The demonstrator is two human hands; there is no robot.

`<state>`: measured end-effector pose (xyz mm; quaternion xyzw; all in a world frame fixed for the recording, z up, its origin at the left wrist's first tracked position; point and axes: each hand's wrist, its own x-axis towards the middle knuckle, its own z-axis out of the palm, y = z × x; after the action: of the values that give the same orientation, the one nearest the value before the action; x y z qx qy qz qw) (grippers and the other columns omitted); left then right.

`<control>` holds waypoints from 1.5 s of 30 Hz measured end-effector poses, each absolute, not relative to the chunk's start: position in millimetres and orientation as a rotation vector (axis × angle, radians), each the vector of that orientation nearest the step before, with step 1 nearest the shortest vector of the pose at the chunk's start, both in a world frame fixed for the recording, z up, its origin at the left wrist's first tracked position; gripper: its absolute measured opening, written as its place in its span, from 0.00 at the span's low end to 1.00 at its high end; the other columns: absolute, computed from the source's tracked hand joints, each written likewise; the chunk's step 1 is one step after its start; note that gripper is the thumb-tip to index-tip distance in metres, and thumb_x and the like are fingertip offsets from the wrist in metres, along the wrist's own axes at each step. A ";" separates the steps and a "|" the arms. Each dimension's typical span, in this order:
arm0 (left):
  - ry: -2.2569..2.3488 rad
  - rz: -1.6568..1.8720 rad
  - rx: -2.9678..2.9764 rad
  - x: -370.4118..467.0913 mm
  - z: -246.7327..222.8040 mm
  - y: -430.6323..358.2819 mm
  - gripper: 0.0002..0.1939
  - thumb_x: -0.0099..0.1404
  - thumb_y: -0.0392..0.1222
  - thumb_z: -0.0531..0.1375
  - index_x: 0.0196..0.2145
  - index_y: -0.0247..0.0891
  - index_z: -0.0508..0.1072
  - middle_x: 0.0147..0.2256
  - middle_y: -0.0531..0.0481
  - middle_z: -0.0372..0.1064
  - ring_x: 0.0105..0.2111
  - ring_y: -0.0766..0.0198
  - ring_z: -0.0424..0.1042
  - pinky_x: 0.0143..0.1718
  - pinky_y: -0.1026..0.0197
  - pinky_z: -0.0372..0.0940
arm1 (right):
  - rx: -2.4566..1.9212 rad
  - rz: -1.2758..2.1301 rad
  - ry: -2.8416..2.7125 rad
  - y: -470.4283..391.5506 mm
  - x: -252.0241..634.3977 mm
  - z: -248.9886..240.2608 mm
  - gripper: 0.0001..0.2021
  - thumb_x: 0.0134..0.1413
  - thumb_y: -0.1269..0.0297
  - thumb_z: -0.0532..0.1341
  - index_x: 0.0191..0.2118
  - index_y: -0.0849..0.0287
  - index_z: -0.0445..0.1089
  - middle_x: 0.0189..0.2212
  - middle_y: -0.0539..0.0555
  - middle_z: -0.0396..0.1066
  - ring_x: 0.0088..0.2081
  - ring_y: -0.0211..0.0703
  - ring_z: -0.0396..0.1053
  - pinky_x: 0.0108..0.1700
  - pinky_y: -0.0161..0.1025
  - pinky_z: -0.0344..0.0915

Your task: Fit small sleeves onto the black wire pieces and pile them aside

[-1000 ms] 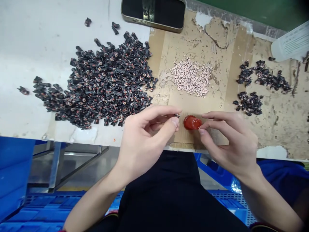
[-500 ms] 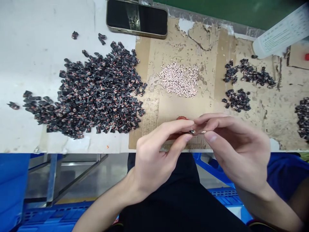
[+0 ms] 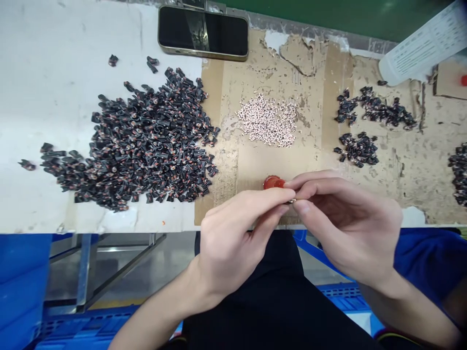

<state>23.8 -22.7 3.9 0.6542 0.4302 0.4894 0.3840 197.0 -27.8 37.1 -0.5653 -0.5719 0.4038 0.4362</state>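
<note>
My left hand (image 3: 237, 233) pinches a small black part (image 3: 289, 201) between thumb and forefinger, close to the table's front edge. My right hand (image 3: 350, 223) is closed too, its fingertips meeting those of my left hand at that part; the small pale piece it held is mostly hidden between the fingertips. Just behind the fingertips lies a round red object (image 3: 273, 182), partly covered. A pile of small pale pieces (image 3: 268, 120) is spread on the cardboard beyond my hands. To the left is a large heap of black parts with coppery ends (image 3: 146, 141).
A phone (image 3: 203, 33) lies at the back. Smaller clusters of black parts (image 3: 357, 149) sit on the right, with more at the right edge (image 3: 458, 172). A translucent white container (image 3: 423, 43) leans in at the back right. Blue cloth (image 3: 430, 262) shows at the lower right.
My right hand has moved left, bringing its pale piece against the black part in my left hand. More of the red object shows. The view has shifted slightly.
</note>
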 end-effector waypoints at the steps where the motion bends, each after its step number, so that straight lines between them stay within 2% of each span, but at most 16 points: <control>1: 1.100 1.253 1.693 23.8 5.1 -22.6 0.16 0.70 0.29 0.67 0.51 0.48 0.78 0.44 0.55 0.84 0.41 0.63 0.84 0.48 0.60 0.82 | -1.401 1.004 -1.430 -26.8 196.8 37.3 0.08 0.60 0.73 0.69 0.39 0.51 0.80 0.42 0.53 0.82 0.45 0.46 0.81 0.47 0.41 0.82; 4: 1.087 1.265 1.676 24.2 8.5 -22.0 0.15 0.70 0.28 0.67 0.48 0.47 0.78 0.43 0.55 0.84 0.40 0.63 0.84 0.47 0.61 0.82 | -1.380 0.988 -1.417 -24.0 196.3 36.6 0.09 0.59 0.74 0.70 0.38 0.51 0.81 0.39 0.52 0.83 0.43 0.45 0.82 0.45 0.40 0.82; 8: 1.063 1.226 1.392 25.2 15.0 -19.6 0.16 0.67 0.27 0.69 0.48 0.44 0.77 0.43 0.55 0.83 0.40 0.68 0.84 0.45 0.70 0.81 | -1.357 0.933 -1.390 -23.7 199.4 30.9 0.12 0.56 0.74 0.72 0.41 0.48 0.83 0.40 0.51 0.84 0.42 0.46 0.83 0.46 0.42 0.84; 11: 1.037 1.151 1.162 26.6 22.3 -16.4 0.16 0.65 0.26 0.70 0.46 0.42 0.77 0.38 0.55 0.82 0.36 0.69 0.84 0.40 0.74 0.80 | -1.322 0.883 -1.465 -24.9 204.2 26.5 0.13 0.56 0.74 0.73 0.42 0.46 0.84 0.40 0.50 0.85 0.41 0.48 0.83 0.44 0.45 0.84; 16: 0.972 1.087 0.839 28.6 28.4 -8.7 0.13 0.63 0.25 0.70 0.38 0.40 0.75 0.31 0.56 0.81 0.29 0.67 0.84 0.33 0.72 0.80 | -1.352 0.928 -1.438 -24.8 205.8 27.9 0.14 0.55 0.74 0.74 0.41 0.44 0.84 0.40 0.49 0.85 0.41 0.47 0.83 0.42 0.43 0.84; 22: 0.751 0.940 0.645 25.1 23.7 0.1 0.14 0.69 0.26 0.65 0.49 0.38 0.73 0.30 0.56 0.82 0.29 0.69 0.84 0.38 0.71 0.80 | -1.310 1.070 -1.246 -20.0 198.6 35.4 0.19 0.52 0.76 0.75 0.47 0.47 0.82 0.39 0.47 0.85 0.37 0.42 0.84 0.39 0.36 0.84; 28: 0.788 0.895 0.638 29.6 31.6 -4.1 0.14 0.72 0.36 0.67 0.52 0.38 0.72 0.29 0.55 0.83 0.27 0.69 0.82 0.37 0.70 0.79 | -1.299 0.859 -1.290 -20.2 190.3 35.9 0.21 0.49 0.78 0.76 0.45 0.45 0.83 0.35 0.46 0.84 0.32 0.42 0.83 0.38 0.40 0.84; 30: 0.854 0.859 0.730 28.8 30.9 -5.2 0.15 0.72 0.41 0.67 0.54 0.38 0.72 0.30 0.53 0.83 0.27 0.67 0.82 0.36 0.66 0.80 | -1.295 0.819 -1.337 -19.8 193.9 32.9 0.21 0.50 0.77 0.76 0.46 0.45 0.82 0.36 0.46 0.84 0.32 0.42 0.82 0.36 0.40 0.83; 32: 1.025 0.908 0.993 20.4 23.4 -0.8 0.16 0.73 0.44 0.66 0.56 0.40 0.75 0.37 0.50 0.84 0.33 0.62 0.83 0.40 0.60 0.80 | -1.334 0.721 -1.400 -17.2 207.3 27.5 0.19 0.50 0.75 0.76 0.46 0.46 0.82 0.35 0.46 0.84 0.31 0.42 0.81 0.37 0.41 0.81; 34: 1.363 1.049 1.413 1.5 10.1 11.5 0.15 0.71 0.44 0.67 0.54 0.42 0.79 0.48 0.46 0.83 0.46 0.56 0.82 0.52 0.52 0.77 | -1.467 0.506 -1.505 -12.2 232.5 18.9 0.15 0.50 0.73 0.75 0.43 0.49 0.83 0.34 0.48 0.83 0.31 0.43 0.80 0.39 0.43 0.78; 36: 1.807 1.106 1.856 -25.3 -4.3 29.7 0.15 0.69 0.44 0.67 0.53 0.42 0.81 0.57 0.42 0.77 0.60 0.45 0.71 0.65 0.39 0.66 | -1.662 0.230 -1.677 -5.3 266.0 6.7 0.09 0.52 0.70 0.74 0.40 0.51 0.84 0.33 0.52 0.83 0.32 0.45 0.79 0.40 0.43 0.76; 37: 1.972 1.035 1.966 -39.1 -10.3 39.3 0.18 0.69 0.45 0.67 0.54 0.40 0.81 0.60 0.38 0.74 0.63 0.40 0.67 0.65 0.36 0.64 | -1.761 0.041 -1.705 -1.4 283.6 -0.4 0.07 0.52 0.69 0.74 0.38 0.52 0.84 0.31 0.53 0.83 0.31 0.45 0.79 0.39 0.42 0.75; 38: 2.049 0.940 2.047 -51.6 -14.9 48.1 0.20 0.69 0.46 0.67 0.56 0.36 0.81 0.59 0.34 0.73 0.61 0.38 0.67 0.63 0.36 0.65 | -1.824 -0.078 -1.730 2.7 300.4 -7.5 0.07 0.52 0.68 0.74 0.38 0.54 0.84 0.30 0.54 0.83 0.30 0.46 0.79 0.35 0.42 0.74; 41: 2.031 0.718 2.205 -72.8 -20.8 66.0 0.18 0.72 0.45 0.64 0.55 0.36 0.81 0.51 0.36 0.76 0.53 0.43 0.71 0.57 0.41 0.69 | -1.975 -0.319 -1.784 14.4 335.5 -23.6 0.09 0.45 0.70 0.75 0.36 0.56 0.84 0.29 0.54 0.83 0.27 0.48 0.78 0.26 0.41 0.67; 43: 1.978 0.712 2.238 -73.4 -20.4 70.6 0.14 0.72 0.43 0.64 0.51 0.38 0.83 0.47 0.40 0.79 0.48 0.47 0.73 0.53 0.44 0.70 | -1.945 -0.404 -1.837 21.6 339.4 -26.0 0.08 0.45 0.70 0.75 0.35 0.56 0.84 0.31 0.55 0.84 0.31 0.51 0.81 0.28 0.42 0.69; 45: 1.914 0.760 2.232 -69.8 -18.5 71.9 0.09 0.72 0.40 0.64 0.46 0.40 0.84 0.44 0.44 0.81 0.44 0.51 0.75 0.50 0.48 0.71 | -1.811 -0.407 -1.869 29.8 326.0 -22.4 0.05 0.52 0.68 0.72 0.36 0.56 0.83 0.35 0.58 0.85 0.36 0.53 0.82 0.35 0.43 0.73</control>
<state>-69.8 71.9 -18.5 0.7340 0.6293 0.2499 0.0523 326.0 29.8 -22.4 -0.6656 -0.6867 -0.1494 0.2512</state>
